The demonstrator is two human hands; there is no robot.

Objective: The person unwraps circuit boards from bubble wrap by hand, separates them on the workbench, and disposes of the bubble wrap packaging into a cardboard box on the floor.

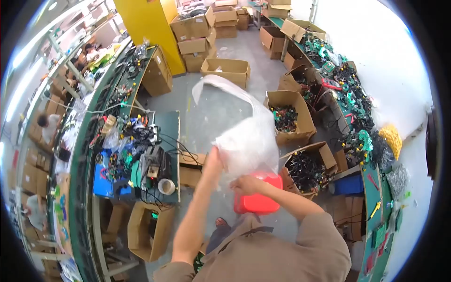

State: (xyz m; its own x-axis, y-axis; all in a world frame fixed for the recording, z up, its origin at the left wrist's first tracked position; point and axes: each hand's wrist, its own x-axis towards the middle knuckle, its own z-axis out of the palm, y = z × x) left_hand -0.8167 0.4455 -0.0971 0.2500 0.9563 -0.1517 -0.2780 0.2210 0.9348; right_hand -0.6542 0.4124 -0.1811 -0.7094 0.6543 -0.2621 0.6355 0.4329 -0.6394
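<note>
A large translucent white plastic bag [249, 141] stretches up and away in front of me, its far end curling over to the left. My left hand [214, 160] is closed on the bag's near left side. Lower and to the right, my right hand [246, 185] is closed on the bag's near edge. Beneath the right hand is a red plastic stool or tub [259, 199], partly covered by the arm and bag. The bag's contents, if any, cannot be made out.
To the left, a green workbench [171, 124] carries tangled cables, boards and tools. Open cartons [300, 124] of small parts and a carton of black cables [307, 167] line the right. A green bench along the right wall holds wiring. More cartons [225, 70] stand ahead by a yellow pillar [150, 28].
</note>
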